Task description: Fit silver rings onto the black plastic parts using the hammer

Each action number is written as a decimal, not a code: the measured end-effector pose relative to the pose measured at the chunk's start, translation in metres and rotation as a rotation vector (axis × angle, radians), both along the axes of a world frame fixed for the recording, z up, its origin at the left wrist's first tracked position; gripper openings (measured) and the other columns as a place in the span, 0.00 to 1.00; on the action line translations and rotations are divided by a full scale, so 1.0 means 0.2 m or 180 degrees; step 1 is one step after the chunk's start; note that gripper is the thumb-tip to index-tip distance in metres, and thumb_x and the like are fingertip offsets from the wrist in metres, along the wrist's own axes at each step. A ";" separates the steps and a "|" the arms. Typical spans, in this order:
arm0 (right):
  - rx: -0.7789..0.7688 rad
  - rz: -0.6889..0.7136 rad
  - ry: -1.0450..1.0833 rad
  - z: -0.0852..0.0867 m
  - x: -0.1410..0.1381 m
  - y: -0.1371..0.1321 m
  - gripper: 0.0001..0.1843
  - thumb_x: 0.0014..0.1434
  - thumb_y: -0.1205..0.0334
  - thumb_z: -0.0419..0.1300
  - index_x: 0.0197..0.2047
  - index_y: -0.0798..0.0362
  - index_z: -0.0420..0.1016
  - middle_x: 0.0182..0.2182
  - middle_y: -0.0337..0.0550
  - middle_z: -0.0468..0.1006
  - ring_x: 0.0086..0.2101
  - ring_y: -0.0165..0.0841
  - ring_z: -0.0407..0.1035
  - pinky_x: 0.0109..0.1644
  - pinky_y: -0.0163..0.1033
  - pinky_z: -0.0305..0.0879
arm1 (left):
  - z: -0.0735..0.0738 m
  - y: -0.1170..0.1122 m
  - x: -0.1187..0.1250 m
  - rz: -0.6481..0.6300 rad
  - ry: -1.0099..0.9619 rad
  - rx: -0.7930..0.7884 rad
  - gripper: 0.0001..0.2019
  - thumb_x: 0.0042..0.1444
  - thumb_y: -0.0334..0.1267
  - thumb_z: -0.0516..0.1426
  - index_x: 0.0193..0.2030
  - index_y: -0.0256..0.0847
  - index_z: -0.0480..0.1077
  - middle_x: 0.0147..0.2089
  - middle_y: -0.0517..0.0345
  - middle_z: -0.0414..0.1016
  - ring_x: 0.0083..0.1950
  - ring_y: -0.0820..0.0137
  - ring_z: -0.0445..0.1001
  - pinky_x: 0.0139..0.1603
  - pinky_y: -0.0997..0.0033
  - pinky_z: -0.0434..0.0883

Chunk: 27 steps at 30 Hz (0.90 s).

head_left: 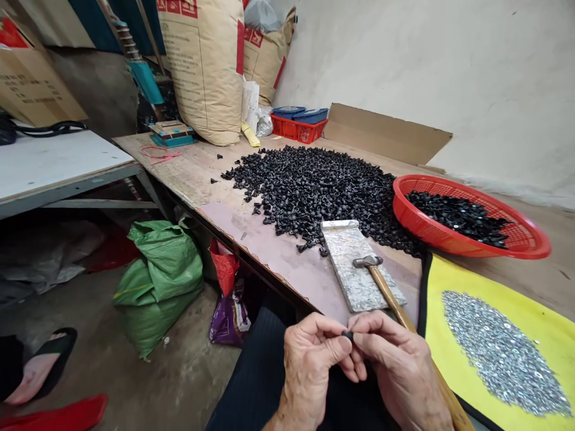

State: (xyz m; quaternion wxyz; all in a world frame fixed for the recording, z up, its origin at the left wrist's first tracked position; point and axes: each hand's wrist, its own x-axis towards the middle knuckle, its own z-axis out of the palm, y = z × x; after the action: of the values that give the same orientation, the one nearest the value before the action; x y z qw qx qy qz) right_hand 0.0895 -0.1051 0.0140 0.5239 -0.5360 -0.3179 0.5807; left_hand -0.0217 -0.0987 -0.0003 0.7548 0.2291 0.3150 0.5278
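My left hand and my right hand meet over my lap at the bottom centre, fingertips pinched together on a small black part. Just beyond them a hammer with a wooden handle rests on a worn metal slab on the bench. A big heap of black plastic parts lies behind the slab. At the right, a pile of small silver metal pieces sits on a yellow mat.
A red basket with more black parts stands right of the heap. Paper sacks, a small red crate and cardboard sit at the back. Green bags lie on the floor under the bench edge. Someone's sandalled foot is at far left.
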 end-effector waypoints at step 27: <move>-0.0337 -0.1424 0.0300 0.10 0.00 -0.17 0.10 0.38 0.62 0.67 0.21 0.57 0.70 0.12 0.37 0.66 0.12 0.27 0.60 0.16 0.32 0.57 | 0.04 0.04 0.08 -0.1038 0.0416 0.0125 0.07 0.40 0.33 0.63 0.25 0.33 0.70 0.15 0.59 0.69 0.15 0.75 0.66 0.17 0.79 0.64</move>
State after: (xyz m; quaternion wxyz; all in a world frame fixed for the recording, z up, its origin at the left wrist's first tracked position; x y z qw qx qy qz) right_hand 0.0904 -0.1382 0.0343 0.6250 -0.5922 -0.1354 0.4903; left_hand -0.0063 -0.0906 0.0084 0.8037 0.3256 0.3117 0.3884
